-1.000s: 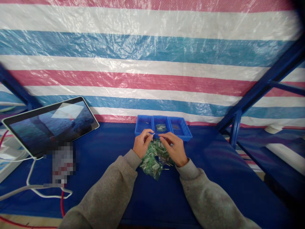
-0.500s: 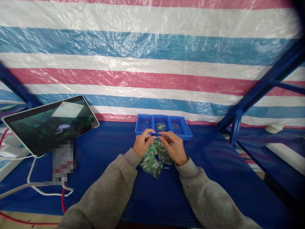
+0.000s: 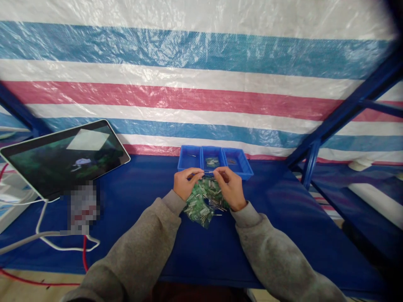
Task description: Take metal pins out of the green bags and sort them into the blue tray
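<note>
Vs. ½ s ago, fingertips of L hand [image 3: 183, 183] and R hand [image 3: 232, 188] are a bit further apart, and a thin silvery rod [image 3: 208, 172] now shows lengthwise across the gap; before, only a short pale bit showed there. Means its mid-section is exposed w/ both ends apparently held; one pc or two meeting end to end, can't tell at this res. View has also tipped down slightly, so everything sits higher. Grip: both closed, thumb + index pinched on the rod, L on one end, R on the other; other fingers partly hidden. Rod is approx. level, held above the far edge of a pile of green-tinted packets [image 3: 197, 205] w/ silvery pins in/on it, just this side of the blue tray [image 3: 242, 166]. Pose: forearms in grey sleeves come in from bottom L and bottom R, converging, elbows wide, wrists near the pile's sides, backs of hands largely up, fingertips facing each other. Tray has 3 compartments: L w/ a thin pc, mid w/ a small heap, R w/ a few bits. One loose pin [image 3: 217, 215] lies on the surface [image 3: 201, 256] at the pile's near R side. Tablet-like screen [image 3: 63, 167] is well off to L.
</note>
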Action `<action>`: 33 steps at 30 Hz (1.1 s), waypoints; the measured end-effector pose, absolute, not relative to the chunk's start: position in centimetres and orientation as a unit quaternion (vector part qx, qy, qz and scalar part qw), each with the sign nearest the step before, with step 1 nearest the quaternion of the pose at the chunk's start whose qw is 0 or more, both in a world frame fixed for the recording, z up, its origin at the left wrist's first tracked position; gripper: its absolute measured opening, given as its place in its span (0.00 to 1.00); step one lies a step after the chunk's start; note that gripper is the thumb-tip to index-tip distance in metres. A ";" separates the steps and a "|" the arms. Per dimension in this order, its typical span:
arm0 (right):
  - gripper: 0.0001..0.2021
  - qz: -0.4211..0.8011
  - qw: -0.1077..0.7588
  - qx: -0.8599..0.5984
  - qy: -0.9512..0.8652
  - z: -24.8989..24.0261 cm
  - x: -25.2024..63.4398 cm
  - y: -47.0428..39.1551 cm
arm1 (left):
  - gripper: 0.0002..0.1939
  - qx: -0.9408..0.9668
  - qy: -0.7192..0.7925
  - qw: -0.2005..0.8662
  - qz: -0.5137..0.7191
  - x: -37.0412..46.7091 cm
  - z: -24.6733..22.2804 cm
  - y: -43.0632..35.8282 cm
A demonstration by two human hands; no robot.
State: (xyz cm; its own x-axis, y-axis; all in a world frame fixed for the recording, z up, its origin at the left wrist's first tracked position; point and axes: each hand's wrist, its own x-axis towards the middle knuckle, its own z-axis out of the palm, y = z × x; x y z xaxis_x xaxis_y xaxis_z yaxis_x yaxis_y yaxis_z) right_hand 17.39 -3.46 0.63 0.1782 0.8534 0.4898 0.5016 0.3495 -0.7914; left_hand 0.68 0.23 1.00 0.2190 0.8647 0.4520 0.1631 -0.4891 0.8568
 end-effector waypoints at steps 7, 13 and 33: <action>0.13 0.167 0.527 -0.530 -0.643 1.0 17.1 -3.8 | 0.09 0.732 0.406 0.261 0.480 0.4 1.3 0.0; 0.12 0.141 0.513 -0.517 -0.671 1.3 17.0 -3.9 | 0.11 0.753 0.410 0.230 0.461 0.4 1.6 -0.2; 0.09 0.130 0.519 -0.498 -0.682 1.2 17.1 -4.1 | 0.11 0.780 0.339 0.147 0.505 0.2 1.4 -0.2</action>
State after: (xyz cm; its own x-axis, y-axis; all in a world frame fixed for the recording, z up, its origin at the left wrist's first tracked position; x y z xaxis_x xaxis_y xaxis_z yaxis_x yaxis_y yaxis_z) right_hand 17.06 -4.06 1.20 0.0350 0.8148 0.5787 0.5441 0.4702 -0.6949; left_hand 0.22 -0.24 1.36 0.2596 0.6767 0.6889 0.3800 -0.7275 0.5714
